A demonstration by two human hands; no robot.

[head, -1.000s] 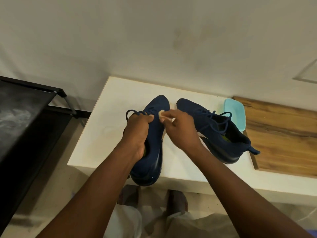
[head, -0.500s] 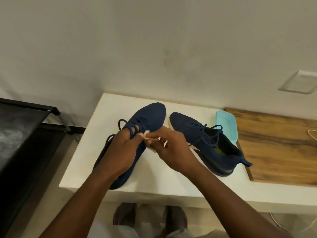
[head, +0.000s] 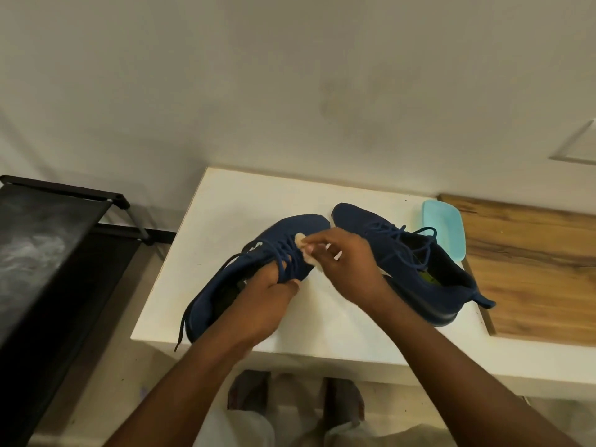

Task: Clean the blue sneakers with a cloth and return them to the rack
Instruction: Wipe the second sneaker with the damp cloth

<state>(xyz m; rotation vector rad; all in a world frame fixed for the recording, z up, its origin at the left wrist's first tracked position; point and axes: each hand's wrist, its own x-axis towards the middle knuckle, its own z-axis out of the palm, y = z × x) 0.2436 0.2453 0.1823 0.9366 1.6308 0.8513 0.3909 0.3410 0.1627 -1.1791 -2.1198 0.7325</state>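
Left hand (head: 264,301) grips the dark blue knit sneaker (head: 283,230) at its laces and tongue, fingers curled round them, shoe tilted on the white table (head: 225,201) with the heel at the near edge. Right hand (head: 348,266) pinches a small pale cloth (head: 304,250) against the upper beside the laces. Second blue sneaker (head: 371,227) sits just right, on the table, untouched. Black metal rack (head: 48,227) is far left, apart from both shoes. Risks: the cloth is tiny and could snag in the laces or slip from the pinch; the loose lace hanging over the near edge could catch; a hard wipe could push the heel off the table.
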